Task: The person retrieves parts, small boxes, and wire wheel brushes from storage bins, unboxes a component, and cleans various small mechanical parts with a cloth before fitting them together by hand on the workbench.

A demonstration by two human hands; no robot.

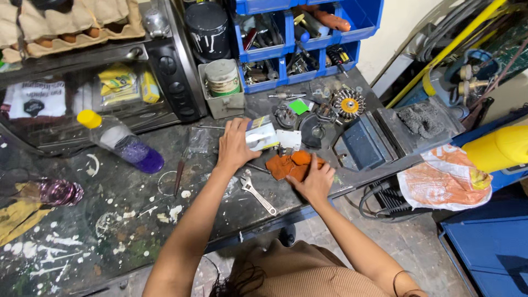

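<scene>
My left hand (235,147) grips a small white box-shaped part (260,136) with a yellow edge, held just above the dark workbench (110,209). My right hand (317,179) presses flat on an orange rag (287,164) lying near the bench's front edge. A small white plate (289,139) sits just past the rag. An adjustable wrench (257,195) lies between my two forearms.
A wire wheel brush (348,103), a green square and small metal parts lie behind. A blue-grey vise (367,142) sits right. Blue bins (300,44) of tools, a tin in a grey box (223,82), an oven (82,88) and a plastic bottle (122,142) line the back.
</scene>
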